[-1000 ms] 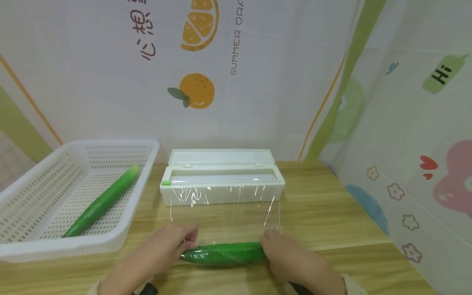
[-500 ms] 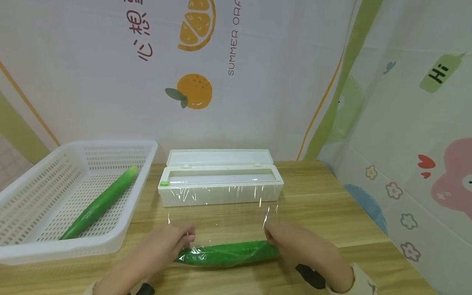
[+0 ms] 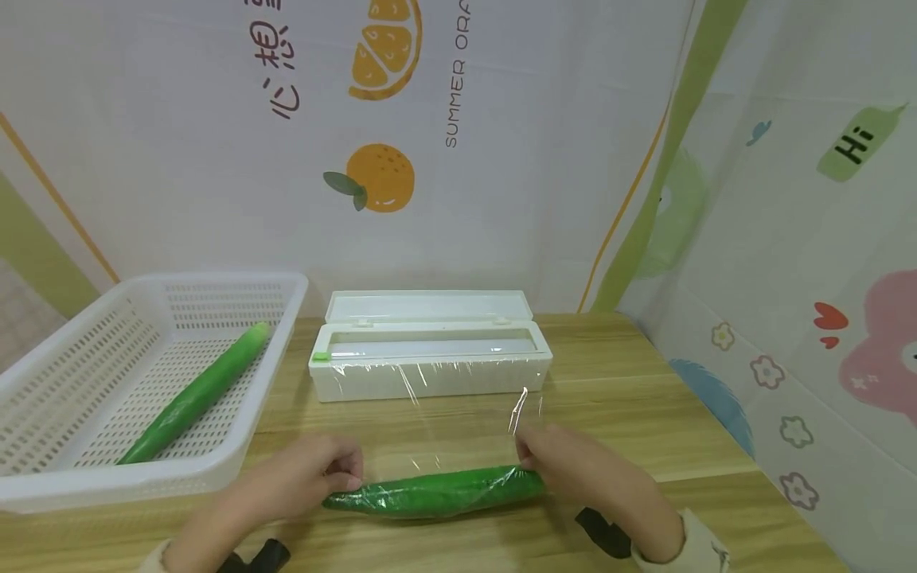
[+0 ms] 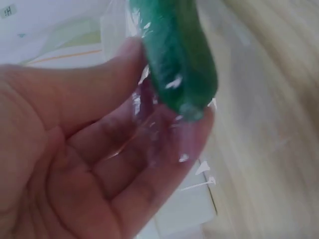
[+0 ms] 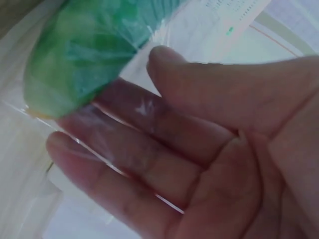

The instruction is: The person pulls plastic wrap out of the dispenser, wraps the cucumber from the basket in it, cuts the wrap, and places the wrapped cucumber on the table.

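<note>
A green cucumber lies crosswise near the table's front, with clear plastic wrap over it. The wrap stretches back to a white dispenser box with its lid up. My left hand holds the cucumber's left end; in the left wrist view, the thumb lies along its side and curled fingers sit behind the film-covered tip. At the other end is my right hand, holding the cucumber through the film. The right wrist view has its fingers behind the film, thumb close to the cucumber's side.
A white perforated basket stands at the left with another cucumber in it. A green slider sits at the dispenser's left end. Printed curtains hang behind and to the right of the wooden table.
My hands have moved apart along the cucumber, the left one leftward and the right one slightly rightward. More of the cucumber's ends shows. Glints on the wrap have shifted.
</note>
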{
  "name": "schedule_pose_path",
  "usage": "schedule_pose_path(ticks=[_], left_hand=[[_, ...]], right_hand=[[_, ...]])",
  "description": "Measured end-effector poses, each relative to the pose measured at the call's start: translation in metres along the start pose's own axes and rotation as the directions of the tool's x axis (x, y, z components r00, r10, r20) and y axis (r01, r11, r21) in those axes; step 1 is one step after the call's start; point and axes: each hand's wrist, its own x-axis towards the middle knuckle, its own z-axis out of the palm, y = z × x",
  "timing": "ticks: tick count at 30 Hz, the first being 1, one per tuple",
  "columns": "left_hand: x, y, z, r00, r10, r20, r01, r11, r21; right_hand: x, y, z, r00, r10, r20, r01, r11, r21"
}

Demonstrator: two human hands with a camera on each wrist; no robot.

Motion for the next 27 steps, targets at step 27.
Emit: schedule_pose_path(ticks=[27], left_hand=[[0.011, 0.017, 0.023, 0.959, 0.125, -0.255, 0.026, 0.856, 0.517]], right_hand=[[0.009, -0.004, 0.013, 0.994, 0.090, -0.059, -0.094, 0.993, -0.073]])
